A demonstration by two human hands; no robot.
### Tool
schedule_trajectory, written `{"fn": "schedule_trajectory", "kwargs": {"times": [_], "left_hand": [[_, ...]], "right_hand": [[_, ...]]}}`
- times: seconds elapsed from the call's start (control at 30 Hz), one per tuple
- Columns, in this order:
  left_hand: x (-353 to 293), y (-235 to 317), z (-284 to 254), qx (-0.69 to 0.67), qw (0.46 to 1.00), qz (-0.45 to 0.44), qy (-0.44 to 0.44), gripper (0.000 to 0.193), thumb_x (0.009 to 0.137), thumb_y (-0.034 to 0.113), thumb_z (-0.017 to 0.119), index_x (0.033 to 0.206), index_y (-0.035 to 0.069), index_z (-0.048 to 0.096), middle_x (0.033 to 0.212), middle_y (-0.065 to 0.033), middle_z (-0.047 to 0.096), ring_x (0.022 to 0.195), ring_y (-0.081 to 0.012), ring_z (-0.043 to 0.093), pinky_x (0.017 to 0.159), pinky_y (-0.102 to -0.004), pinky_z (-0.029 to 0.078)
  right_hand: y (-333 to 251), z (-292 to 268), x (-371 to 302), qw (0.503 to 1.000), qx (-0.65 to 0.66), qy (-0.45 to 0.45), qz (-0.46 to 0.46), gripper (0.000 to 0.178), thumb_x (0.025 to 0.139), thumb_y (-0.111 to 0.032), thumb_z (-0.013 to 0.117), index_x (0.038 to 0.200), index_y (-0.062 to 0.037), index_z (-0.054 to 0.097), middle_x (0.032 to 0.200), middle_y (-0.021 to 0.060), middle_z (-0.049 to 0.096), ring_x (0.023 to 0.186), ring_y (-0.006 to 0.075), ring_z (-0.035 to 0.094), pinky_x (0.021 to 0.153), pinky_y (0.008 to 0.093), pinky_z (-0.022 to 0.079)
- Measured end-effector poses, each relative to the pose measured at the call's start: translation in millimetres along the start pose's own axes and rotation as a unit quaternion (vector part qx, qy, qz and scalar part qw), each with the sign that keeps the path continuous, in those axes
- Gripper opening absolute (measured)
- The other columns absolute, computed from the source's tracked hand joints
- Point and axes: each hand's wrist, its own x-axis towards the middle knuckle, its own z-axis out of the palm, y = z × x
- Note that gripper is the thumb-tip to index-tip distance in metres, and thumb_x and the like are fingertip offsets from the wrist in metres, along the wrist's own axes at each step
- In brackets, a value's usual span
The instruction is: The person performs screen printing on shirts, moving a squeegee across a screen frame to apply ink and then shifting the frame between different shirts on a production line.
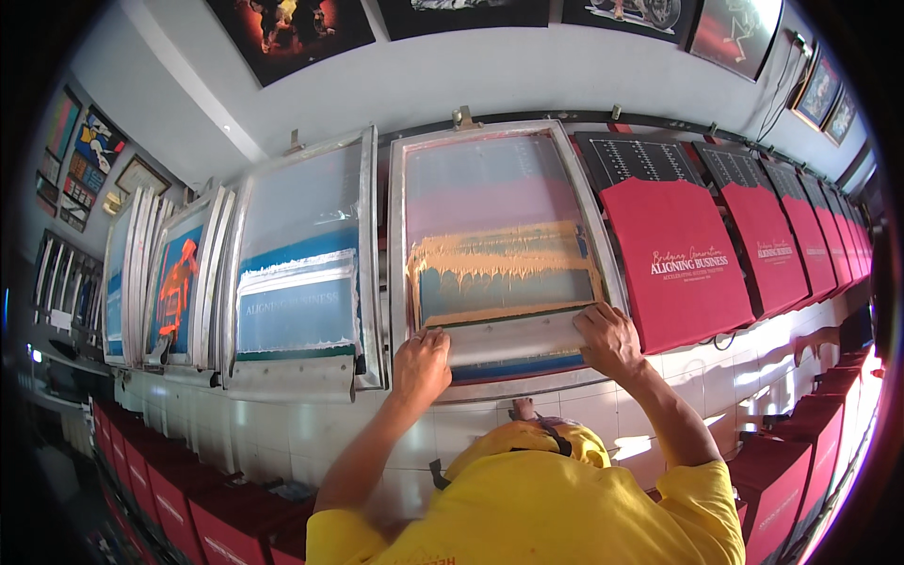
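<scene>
Both my hands grip a wide grey squeegee [514, 340] that lies across the lower part of a screen printing frame [399, 226]. My left hand [423, 365] is closed round its left end, and my right hand [610, 341] round its right end. Just beyond the blade, the mesh carries streaks and ridges of light orange ink [504, 254]. The frame's top edge sits at a metal clamp [464, 117] on the rail. Beneath the mesh, a reddish area shows through; the blade's lower edge is hidden.
To the left stands a second screen [299, 212] with white ink and its own squeegee [292, 379]. Further left, more frames [179, 282] lean together. Red printed shirts [676, 254] lie on black boards to the right. Behind me are more red shirts [774, 471].
</scene>
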Motion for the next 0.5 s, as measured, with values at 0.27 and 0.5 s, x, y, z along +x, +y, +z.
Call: {"fn": "schedule_trajectory", "kwargs": {"times": [0.27,0.5], "left_hand": [[0,-16,35,0.039,0.998,0.031,0.046,0.015,0.079,0.001,0.058,0.091,-0.003,0.066,0.096,-0.0172,0.071,0.093,-0.0281,0.070,0.074,-0.0354,0.059],[98,-77,50,0.018,1.000,0.015,0.007,0.017,0.067,-0.005,0.060,0.084,-0.002,0.064,0.077,-0.0203,0.069,0.070,-0.0333,0.070,0.064,-0.0428,0.058]], "right_hand": [[8,26,0,0.999,-0.034,-0.005,0.019,0.018,0.069,-0.003,0.061,0.086,-0.0053,0.058,0.086,0.0078,0.057,0.085,0.0260,0.060,0.074,0.0373,0.053],[67,60,89,0.999,-0.031,0.018,0.034,0.007,0.073,-0.002,0.062,0.079,-0.0056,0.060,0.083,0.0091,0.060,0.087,0.0279,0.063,0.075,0.0389,0.055]]}}
